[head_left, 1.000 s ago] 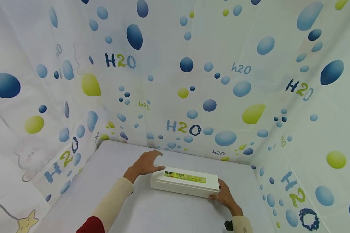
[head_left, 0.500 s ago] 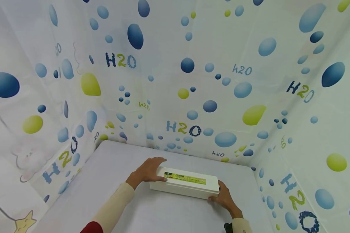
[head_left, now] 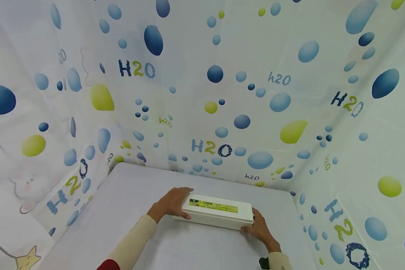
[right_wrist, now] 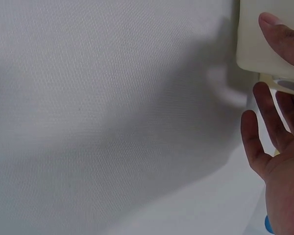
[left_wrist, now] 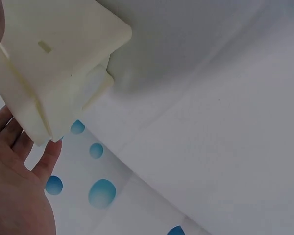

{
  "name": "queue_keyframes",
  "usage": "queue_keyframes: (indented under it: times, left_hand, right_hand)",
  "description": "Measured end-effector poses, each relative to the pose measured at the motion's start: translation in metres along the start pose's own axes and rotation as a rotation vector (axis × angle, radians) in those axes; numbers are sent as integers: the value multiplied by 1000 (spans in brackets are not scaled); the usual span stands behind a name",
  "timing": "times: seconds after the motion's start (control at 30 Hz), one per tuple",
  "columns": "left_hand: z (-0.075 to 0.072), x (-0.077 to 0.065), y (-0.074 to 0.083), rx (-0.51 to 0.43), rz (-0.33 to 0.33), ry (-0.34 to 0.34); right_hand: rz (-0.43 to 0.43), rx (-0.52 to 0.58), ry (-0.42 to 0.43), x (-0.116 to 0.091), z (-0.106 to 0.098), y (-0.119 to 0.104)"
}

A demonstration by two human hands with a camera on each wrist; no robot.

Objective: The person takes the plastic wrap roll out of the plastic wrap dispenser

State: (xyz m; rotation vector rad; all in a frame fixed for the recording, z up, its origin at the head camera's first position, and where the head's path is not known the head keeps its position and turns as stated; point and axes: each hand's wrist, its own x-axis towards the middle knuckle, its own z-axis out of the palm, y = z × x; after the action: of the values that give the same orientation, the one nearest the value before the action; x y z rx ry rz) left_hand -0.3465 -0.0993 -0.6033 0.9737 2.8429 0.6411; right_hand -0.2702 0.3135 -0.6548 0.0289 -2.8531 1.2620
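Observation:
A long, off-white plastic box (head_left: 219,220) with a yellow-green label (head_left: 213,206) on top lies on the table, its long side towards me. At its left end my left hand (head_left: 171,204) holds it, thumb on the near side and fingers over the far edge. My right hand (head_left: 260,228) grips the other end, thumb on the near side and fingers round the end. In the left wrist view the box (left_wrist: 73,39) shows a seam and an opening at its end. The right wrist view shows the thumb (right_wrist: 281,39) against the box's near face.
A white cloth covers the table (head_left: 128,210). Its back edge meets a white curtain (head_left: 189,93) printed with blue and green drops and "H2O" lettering, which also hangs along the left and right sides.
My left hand has come down from above the box's left end and taken hold of it. My right hand keeps its hold, and the box has stayed in place.

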Motion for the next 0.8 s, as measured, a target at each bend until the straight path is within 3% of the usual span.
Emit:
queue_keyframes:
  times: [0.47,0.8]
  left_hand:
    - [2,0,2,67,33,17]
    - [3,0,5,16,2,8]
  right_hand:
    - [-8,29,8,4,3,5]
    - [10,26,4,2,4,3]
